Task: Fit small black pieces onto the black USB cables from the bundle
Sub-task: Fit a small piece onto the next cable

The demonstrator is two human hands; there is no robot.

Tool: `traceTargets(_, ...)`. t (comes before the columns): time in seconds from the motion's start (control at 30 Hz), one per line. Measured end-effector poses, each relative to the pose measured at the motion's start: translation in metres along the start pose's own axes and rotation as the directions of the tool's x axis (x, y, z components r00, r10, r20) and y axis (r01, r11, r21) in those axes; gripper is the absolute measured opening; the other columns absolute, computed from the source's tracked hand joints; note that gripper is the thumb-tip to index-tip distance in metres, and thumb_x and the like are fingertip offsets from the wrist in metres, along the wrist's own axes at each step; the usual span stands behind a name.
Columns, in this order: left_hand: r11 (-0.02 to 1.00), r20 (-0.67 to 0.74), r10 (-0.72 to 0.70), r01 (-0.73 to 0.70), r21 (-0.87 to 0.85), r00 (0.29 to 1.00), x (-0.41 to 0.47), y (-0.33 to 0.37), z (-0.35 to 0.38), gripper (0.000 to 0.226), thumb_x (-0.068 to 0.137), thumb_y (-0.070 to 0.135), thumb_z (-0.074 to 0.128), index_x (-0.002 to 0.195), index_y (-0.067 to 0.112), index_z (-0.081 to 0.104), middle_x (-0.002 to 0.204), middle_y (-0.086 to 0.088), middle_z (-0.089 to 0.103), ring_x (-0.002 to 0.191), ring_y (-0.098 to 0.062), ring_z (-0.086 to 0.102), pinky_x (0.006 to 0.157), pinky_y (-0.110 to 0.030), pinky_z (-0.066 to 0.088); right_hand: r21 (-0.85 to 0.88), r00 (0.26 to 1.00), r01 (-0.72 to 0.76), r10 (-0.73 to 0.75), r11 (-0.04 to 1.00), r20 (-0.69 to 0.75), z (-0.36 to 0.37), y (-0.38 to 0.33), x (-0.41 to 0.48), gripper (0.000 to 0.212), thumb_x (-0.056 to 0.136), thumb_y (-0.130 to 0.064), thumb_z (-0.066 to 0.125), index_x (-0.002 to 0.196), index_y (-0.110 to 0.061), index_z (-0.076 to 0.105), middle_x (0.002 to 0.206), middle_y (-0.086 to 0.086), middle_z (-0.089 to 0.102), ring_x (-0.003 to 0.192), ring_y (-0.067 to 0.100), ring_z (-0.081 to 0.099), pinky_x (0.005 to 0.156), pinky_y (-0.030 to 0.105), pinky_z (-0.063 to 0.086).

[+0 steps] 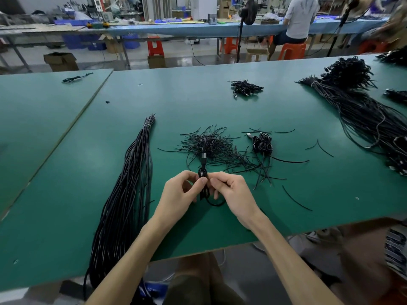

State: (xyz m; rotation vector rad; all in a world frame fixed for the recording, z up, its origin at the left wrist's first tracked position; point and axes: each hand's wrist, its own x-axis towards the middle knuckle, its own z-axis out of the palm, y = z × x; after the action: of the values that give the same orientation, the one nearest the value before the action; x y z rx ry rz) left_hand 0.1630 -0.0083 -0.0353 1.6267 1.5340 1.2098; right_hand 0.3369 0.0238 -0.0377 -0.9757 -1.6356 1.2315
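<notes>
1. Your left hand and right hand meet low over the near part of the green bench. The fingers of both are curled, pinching one small coiled black USB cable between them, with its plug end pointing away from you.
2. I cannot tell whether a strip is already round that coil, because your fingers cover the spot.
3. The loose heap of thin black strips lies just beyond your hands, with strays scattered to its right.
4. Done so far, as I judge it, are a small cluster of coiled black cables right of the heap and another little pile farther back.
5. Left to do is the long bundle of straight black cables, banded near its far end. It lies to your left and is thick, so most of the job looks to be ahead.
6. I cannot tell whether the large dark mass of cables at the far right is finished.
</notes>
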Motion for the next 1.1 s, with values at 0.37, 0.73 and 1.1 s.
traceTargets(0.37, 0.994, -0.025, 0.016, -0.019, -0.110, 1.000, -0.002, 0.003, -0.007, 0.006, 0.091, 0.019, 0.077, 0.090, 0.013, 0.077, 0.079, 0.004, 0.069, 0.068, -0.007, 0.062, 0.059, -0.020, 0.045, 0.011, 0.998, -0.038, 0.038, 0.999, 0.050, 0.002, -0.006, -0.003, 0.035, 0.104, 0.002, 0.052, 0.133, -0.008, 0.068, 0.100, 0.000, 0.072, 0.076, 0.010, 0.055, 0.073, 0.022, 0.050)
traceTargets(0.73, 0.988, -0.167, -0.057, 0.031, -0.152, 0.984, 0.000, 0.005, -0.005, 0.020, 0.102, 0.026, 0.063, 0.091, 0.010, 0.069, 0.079, -0.001, 0.077, 0.076, -0.020, 0.074, 0.076, -0.032, 0.059, -0.148, 0.961, 0.101, -0.135, 0.984, -0.240, 0.011, -0.004, -0.005, 0.026, 0.104, -0.011, 0.058, 0.121, -0.021, 0.075, 0.092, -0.009, 0.076, 0.092, 0.007, 0.070, 0.081, 0.015, 0.051)
traceTargets(1.1, 0.900, -0.259, -0.136, 0.010, -0.436, 0.956, 0.002, 0.008, -0.018, 0.034, 0.101, 0.037, 0.058, 0.089, 0.005, 0.062, 0.075, -0.014, 0.074, 0.075, -0.025, 0.074, 0.080, -0.035, 0.061, -0.290, 0.994, 0.113, -0.112, 0.950, 0.018, 0.017, -0.006, -0.008, 0.014, 0.088, -0.035, 0.080, 0.095, -0.023, 0.082, 0.083, -0.012, 0.067, 0.086, 0.004, 0.058, 0.076, 0.010, 0.039)
